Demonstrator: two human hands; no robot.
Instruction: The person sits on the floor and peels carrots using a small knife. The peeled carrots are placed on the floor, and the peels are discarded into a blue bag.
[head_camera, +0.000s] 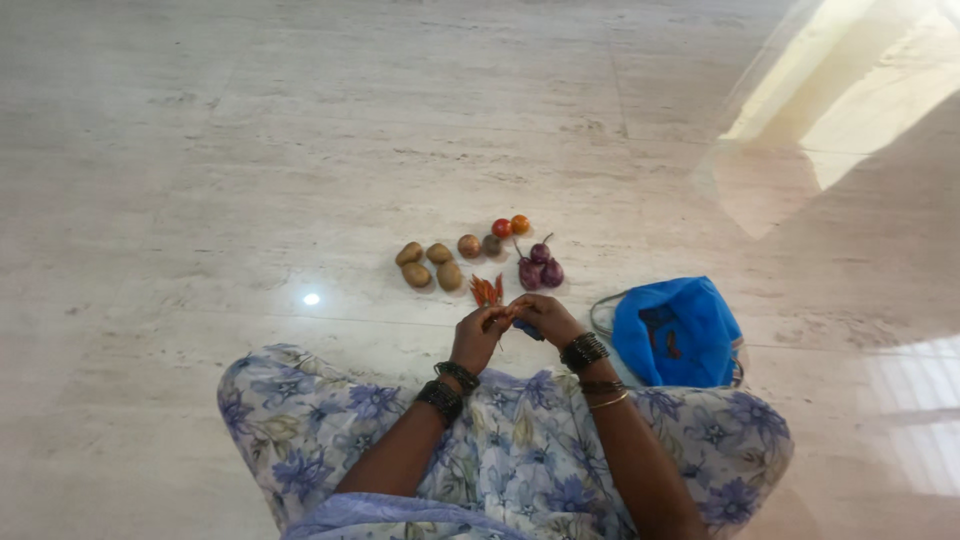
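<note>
I see both of my forearms reaching forward from my lap, converging so the 2 hands meet in front of my knees. My left hand (480, 335) is curled, fingers bent inward in a pinching grip. My right hand (545, 318) sits just beside it, touching at the fingertips, knuckles up, fingers likewise closed. Bangles ring both wrists. What the fingers pinch is too small to tell.

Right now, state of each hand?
Left hand: closed on a small thing, too small to identify.
Right hand: closed on a dark blue object.
</note>
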